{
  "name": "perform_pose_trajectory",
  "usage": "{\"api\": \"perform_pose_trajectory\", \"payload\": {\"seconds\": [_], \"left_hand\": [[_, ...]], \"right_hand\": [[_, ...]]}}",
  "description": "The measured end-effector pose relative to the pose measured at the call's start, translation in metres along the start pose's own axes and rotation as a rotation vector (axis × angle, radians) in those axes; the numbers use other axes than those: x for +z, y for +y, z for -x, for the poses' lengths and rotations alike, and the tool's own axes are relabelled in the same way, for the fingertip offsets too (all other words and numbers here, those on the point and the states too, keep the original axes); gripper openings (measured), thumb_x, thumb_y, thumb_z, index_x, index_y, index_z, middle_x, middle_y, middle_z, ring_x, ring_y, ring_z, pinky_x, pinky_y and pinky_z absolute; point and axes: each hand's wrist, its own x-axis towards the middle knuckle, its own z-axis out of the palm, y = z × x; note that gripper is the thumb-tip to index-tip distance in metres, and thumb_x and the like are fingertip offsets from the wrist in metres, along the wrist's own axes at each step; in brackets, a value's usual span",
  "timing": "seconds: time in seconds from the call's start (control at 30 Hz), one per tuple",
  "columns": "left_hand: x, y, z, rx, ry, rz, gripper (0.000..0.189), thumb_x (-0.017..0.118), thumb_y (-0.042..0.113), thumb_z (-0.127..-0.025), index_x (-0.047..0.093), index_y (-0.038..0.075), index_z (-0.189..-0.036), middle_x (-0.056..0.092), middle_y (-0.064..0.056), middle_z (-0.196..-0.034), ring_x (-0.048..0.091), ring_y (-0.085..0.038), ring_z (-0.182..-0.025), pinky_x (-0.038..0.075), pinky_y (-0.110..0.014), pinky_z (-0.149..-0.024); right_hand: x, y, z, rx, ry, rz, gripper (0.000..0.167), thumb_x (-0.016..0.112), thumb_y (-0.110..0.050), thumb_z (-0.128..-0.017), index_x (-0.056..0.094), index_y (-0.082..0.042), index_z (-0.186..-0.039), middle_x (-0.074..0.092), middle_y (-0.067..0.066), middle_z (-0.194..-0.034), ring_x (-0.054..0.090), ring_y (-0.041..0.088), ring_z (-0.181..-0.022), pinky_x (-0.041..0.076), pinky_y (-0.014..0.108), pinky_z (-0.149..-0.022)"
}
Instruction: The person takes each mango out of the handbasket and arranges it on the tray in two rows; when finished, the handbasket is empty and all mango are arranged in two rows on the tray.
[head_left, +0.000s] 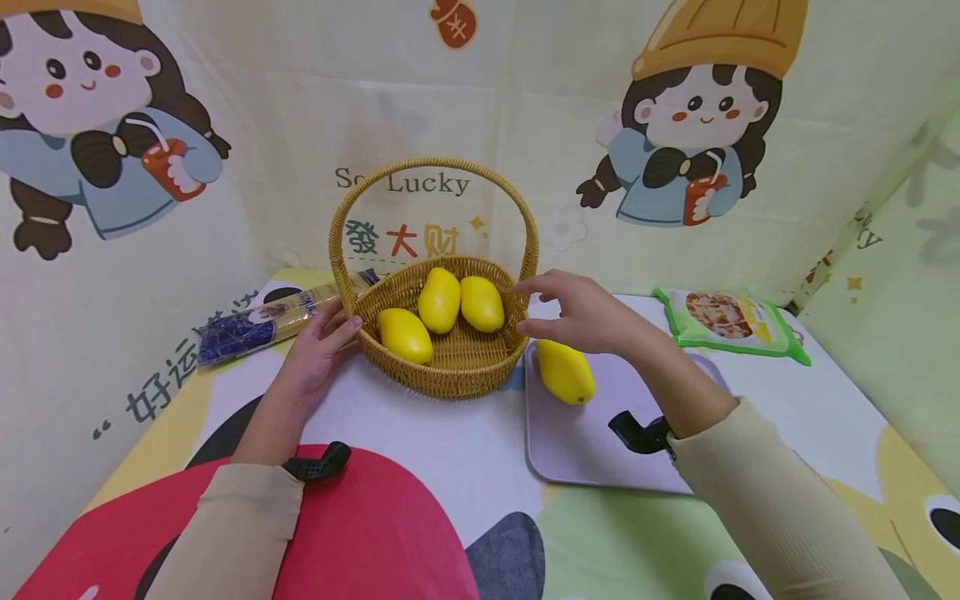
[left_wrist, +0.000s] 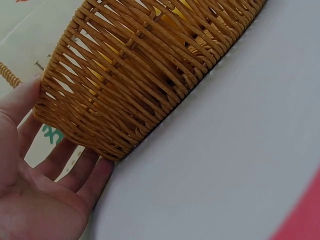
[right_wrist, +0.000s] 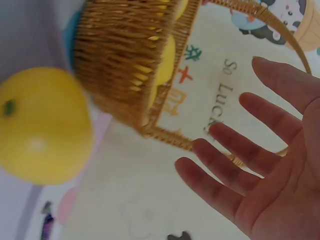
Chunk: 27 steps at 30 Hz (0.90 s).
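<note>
A wicker basket [head_left: 442,382] with a tall arched handle holds three yellow mangoes [head_left: 406,336]. My left hand [head_left: 315,354] grips the basket's left side, its thumb at the rim. In the left wrist view, the fingers of that hand [left_wrist: 55,185] curve against the woven wall. At the basket's right rim is my right hand [head_left: 585,315], thumb and fingers apart. The right wrist view shows this hand [right_wrist: 265,165] with spread fingers and nothing in them. Below it, another mango [head_left: 566,375] lies on a lilac tray [head_left: 630,450].
Behind my left hand lies a long packet of noodles [head_left: 262,323] in blue and clear wrapping. A green-and-white food packet [head_left: 731,325] lies at the back right. A printed cloth covers the table, and a printed curtain [head_left: 555,108] hangs behind it.
</note>
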Motion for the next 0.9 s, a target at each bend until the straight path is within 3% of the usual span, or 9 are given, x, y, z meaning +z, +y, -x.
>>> {"api": "perform_pose_trajectory", "payload": {"seconds": [0.23,0.5,0.67,0.9], "left_hand": [[0.001,-0.001,-0.001,0.014,0.005,-0.011,0.070,0.059,0.031,-0.106,0.023,0.032,-0.166,0.022,-0.007,-0.172,0.035,-0.027,-0.151,0.031,-0.048,-0.127],[0.000,-0.001,-0.001,0.014,-0.007,-0.011,0.071,0.059,0.031,-0.106,0.022,0.031,-0.166,0.022,-0.009,-0.172,0.035,-0.026,-0.151,0.030,-0.048,-0.127],[-0.001,-0.001,-0.001,0.005,-0.006,-0.004,0.071,0.059,0.030,-0.106,0.021,0.031,-0.166,0.023,-0.009,-0.172,0.035,-0.026,-0.150,0.030,-0.047,-0.128],[-0.001,-0.001,-0.002,0.001,-0.011,0.010,0.073,0.060,0.030,-0.106,0.020,0.032,-0.166,0.023,-0.008,-0.172,0.036,-0.025,-0.150,0.030,-0.046,-0.128]], "right_hand": [[-0.008,-0.020,-0.027,0.025,-0.122,0.025,0.054,0.073,-0.034,-0.096,0.060,-0.016,-0.145,0.058,0.006,-0.150,0.055,0.030,-0.134,0.048,0.051,-0.113],[-0.007,-0.036,-0.056,0.092,-0.218,0.058,0.057,0.075,-0.034,-0.094,0.058,-0.020,-0.147,0.059,0.005,-0.149,0.053,0.030,-0.136,0.048,0.052,-0.113],[-0.006,-0.049,-0.073,0.145,-0.285,0.137,0.060,0.073,-0.034,-0.095,0.055,-0.021,-0.150,0.052,0.003,-0.156,0.047,0.029,-0.143,0.041,0.053,-0.119],[-0.001,-0.051,-0.091,0.236,-0.340,0.151,0.066,0.073,-0.035,-0.094,0.049,-0.024,-0.155,0.042,0.003,-0.163,0.040,0.027,-0.146,0.038,0.052,-0.121]]}}
